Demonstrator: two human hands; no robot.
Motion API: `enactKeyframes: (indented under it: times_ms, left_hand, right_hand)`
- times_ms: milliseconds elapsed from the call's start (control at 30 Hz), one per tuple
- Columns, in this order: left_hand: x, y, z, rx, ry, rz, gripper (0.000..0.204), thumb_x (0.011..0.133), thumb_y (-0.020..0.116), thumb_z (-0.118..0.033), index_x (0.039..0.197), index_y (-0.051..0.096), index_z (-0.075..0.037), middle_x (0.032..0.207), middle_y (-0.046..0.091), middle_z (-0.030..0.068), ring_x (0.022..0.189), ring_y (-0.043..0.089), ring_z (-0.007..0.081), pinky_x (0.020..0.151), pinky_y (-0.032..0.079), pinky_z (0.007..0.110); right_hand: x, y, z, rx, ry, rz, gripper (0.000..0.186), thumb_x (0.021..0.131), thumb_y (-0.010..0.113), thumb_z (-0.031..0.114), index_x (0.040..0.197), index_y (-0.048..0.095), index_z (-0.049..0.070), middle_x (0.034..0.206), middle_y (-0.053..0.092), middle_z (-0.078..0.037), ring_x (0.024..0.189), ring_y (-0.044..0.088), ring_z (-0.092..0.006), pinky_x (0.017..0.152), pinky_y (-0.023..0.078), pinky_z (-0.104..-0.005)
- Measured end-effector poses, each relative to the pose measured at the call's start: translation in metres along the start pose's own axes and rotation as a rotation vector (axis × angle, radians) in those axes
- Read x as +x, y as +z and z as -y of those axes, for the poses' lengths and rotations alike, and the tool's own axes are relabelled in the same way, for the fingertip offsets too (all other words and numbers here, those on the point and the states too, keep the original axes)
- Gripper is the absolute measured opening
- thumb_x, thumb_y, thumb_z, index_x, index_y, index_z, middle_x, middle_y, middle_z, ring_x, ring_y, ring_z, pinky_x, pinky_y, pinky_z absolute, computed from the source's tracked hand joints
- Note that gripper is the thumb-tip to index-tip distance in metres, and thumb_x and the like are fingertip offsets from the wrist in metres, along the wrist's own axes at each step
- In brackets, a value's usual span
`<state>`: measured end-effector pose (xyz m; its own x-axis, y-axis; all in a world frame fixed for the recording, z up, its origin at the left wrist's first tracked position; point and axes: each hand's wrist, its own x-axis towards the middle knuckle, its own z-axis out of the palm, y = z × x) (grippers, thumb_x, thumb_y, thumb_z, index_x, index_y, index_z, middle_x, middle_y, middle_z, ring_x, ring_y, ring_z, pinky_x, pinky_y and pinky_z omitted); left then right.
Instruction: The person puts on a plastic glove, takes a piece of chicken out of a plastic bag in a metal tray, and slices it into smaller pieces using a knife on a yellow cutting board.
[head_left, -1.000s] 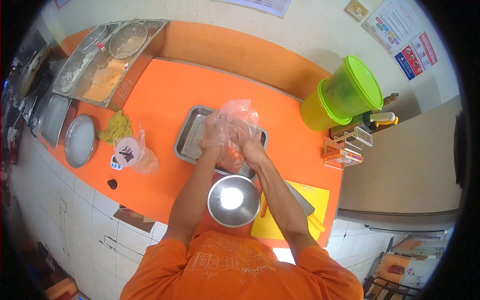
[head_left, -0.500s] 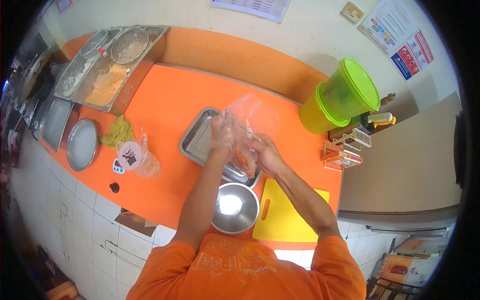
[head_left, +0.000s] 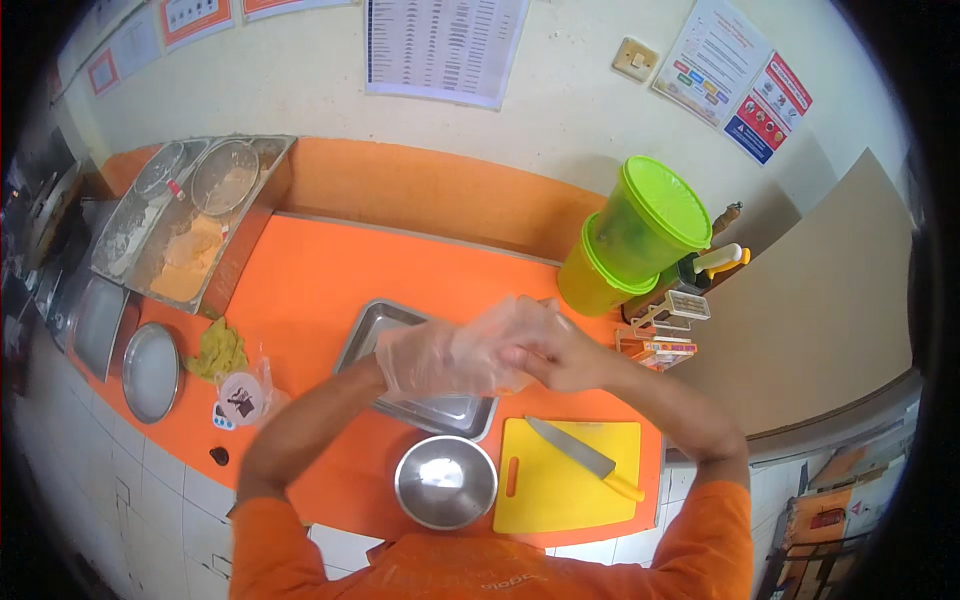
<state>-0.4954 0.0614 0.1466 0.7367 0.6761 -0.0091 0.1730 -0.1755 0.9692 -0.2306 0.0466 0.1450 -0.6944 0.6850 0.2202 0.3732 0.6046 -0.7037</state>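
A loose, see-through plastic glove covers my left hand (head_left: 432, 358) to the wrist. Crumpled clear plastic (head_left: 505, 335) bunches between the two hands and blurs the left fingers. My bare right hand (head_left: 575, 352) meets the left one, its fingers curled closed on that plastic. Both hands are over a rectangular metal tray (head_left: 378, 320), which they partly hide. Just nearer me stands a round steel bowl (head_left: 446, 482). To its right, a knife (head_left: 572, 448) with a yellow handle lies slantwise across a yellow cutting board (head_left: 540, 505).
At the left are metal bins of powder (head_left: 190, 265), a round pan (head_left: 152, 375), a green cloth (head_left: 218, 350) and a lidded cup (head_left: 243, 398) in plastic. Stacked green-lidded tubs (head_left: 650, 235) and a small rack (head_left: 665, 335) stand at the back right of the orange counter (head_left: 310, 265).
My hands have come together and lifted toward me. A plastic bag with orange-red contents, plain before, no longer shows clearly. The right forearm has uncovered the knife. The view has tilted up.
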Motion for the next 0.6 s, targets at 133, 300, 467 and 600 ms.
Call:
enactKeyframes:
  times_ms: [133, 300, 467, 600]
  left_hand:
    - [0.001, -0.008, -0.048, 0.473, -0.019, 0.361, 0.031, 0.089, 0.077, -0.04, 0.095, 0.071, -0.01, 0.086, 0.072, 0.0147, 0.081, 0.069, 0.0309, 0.074, 0.054, 0.04]
    - [-0.009, -0.017, -0.112, 0.609, -0.222, 0.61, 0.043, 0.083, 0.081, -0.047, 0.102, 0.074, -0.009, 0.104, 0.076, 0.0098, 0.092, 0.07, 0.0269, 0.078, 0.054, 0.038]
    - [-0.035, -0.016, -0.052, 0.801, 0.734, 0.719, 0.025, 0.088, 0.071, -0.031, 0.11, 0.071, -0.018, 0.108, 0.061, 0.0033, 0.099, 0.062, 0.0266, 0.085, 0.052, 0.038]
    - [-0.051, -0.007, -0.028, 0.48, 0.796, 0.447, 0.027, 0.082, 0.072, -0.031, 0.107, 0.071, -0.021, 0.1, 0.059, 0.0014, 0.101, 0.062, 0.0248, 0.082, 0.052, 0.039]
  right_hand:
    - [-0.006, -0.029, 0.047, -0.419, -0.26, 0.244, 0.016, 0.088, 0.073, 0.02, 0.104, 0.077, 0.021, 0.111, 0.068, 0.001, 0.096, 0.058, -0.0231, 0.082, 0.028, -0.0467]
    - [-0.018, -0.025, 0.083, -0.187, -0.353, 0.209, 0.008, 0.085, 0.078, 0.016, 0.087, 0.07, 0.016, 0.086, 0.06, 0.002, 0.074, 0.054, -0.022, 0.074, 0.029, -0.0442]
    - [-0.046, -0.036, 0.096, 0.093, -0.303, 0.293, 0.017, 0.086, 0.074, 0.011, 0.079, 0.059, 0.008, 0.073, 0.049, -0.003, 0.065, 0.051, -0.0224, 0.067, 0.034, -0.0398]
    - [-0.054, -0.041, 0.102, 0.214, -0.202, 0.375, 0.01, 0.085, 0.068, 0.003, 0.083, 0.058, 0.004, 0.079, 0.053, -0.006, 0.07, 0.053, -0.023, 0.068, 0.04, -0.0373]
